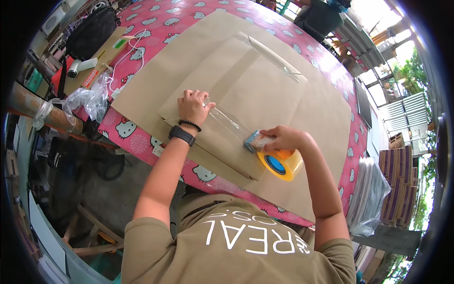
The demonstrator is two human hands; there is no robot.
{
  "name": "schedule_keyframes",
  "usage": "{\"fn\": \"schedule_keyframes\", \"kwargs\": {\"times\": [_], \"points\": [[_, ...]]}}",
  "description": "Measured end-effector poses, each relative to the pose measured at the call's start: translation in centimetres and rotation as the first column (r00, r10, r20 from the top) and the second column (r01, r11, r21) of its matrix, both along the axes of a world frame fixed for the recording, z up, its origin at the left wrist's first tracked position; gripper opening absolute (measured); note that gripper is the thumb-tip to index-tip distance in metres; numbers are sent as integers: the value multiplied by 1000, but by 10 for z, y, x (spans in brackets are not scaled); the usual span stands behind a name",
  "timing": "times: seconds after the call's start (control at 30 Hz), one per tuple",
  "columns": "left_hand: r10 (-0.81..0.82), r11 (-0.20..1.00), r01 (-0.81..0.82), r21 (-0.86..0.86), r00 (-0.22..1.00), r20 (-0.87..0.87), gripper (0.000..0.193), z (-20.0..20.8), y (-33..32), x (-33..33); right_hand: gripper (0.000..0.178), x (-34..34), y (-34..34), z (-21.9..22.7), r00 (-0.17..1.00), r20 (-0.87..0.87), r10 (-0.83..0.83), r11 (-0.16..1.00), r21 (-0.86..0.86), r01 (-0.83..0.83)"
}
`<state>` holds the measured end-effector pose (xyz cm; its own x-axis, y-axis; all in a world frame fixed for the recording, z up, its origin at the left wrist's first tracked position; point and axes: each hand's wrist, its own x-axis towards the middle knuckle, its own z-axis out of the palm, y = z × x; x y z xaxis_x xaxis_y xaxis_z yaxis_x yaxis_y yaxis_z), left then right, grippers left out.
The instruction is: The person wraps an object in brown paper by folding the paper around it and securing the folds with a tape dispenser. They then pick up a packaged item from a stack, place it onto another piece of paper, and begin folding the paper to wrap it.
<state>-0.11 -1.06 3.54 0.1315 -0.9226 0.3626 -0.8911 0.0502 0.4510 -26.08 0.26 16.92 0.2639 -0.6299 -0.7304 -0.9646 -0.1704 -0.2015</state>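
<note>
A large flat package wrapped in brown paper (265, 94) lies on a bigger sheet of brown paper (326, 123). My right hand (283, 138) grips a tape dispenser (277, 161), which has a yellow rim, a blue hub and a blue-grey front end. From it a strip of clear packing tape (229, 123) runs taut across the package toward my left hand (194, 108). That hand is at the package's left end with its fingers curled and its thumb at the strip's end. More clear tape shows along the package's far edge.
The pink patterned table cover (204, 173) surrounds the paper. At the far left are a black bag (92, 33), a white handheld device (81, 67), a white cable and crumpled clear plastic (92, 99). A person (319, 19) sits beyond the table; plastic-wrapped sheets (369, 194) stand at right.
</note>
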Motion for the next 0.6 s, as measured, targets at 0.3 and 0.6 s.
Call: {"fn": "schedule_keyframes", "kwargs": {"times": [0.3, 0.6], "points": [[-7, 963, 44, -266, 990, 139, 62, -19, 17, -21, 74, 2, 2, -6, 1000, 20, -7, 1000, 2, 7], [-154, 954, 53, 296, 931, 330, 55, -15, -6, 63, 75, 2, 3, -4, 999, 30, 19, 1000, -23, -19]]}}
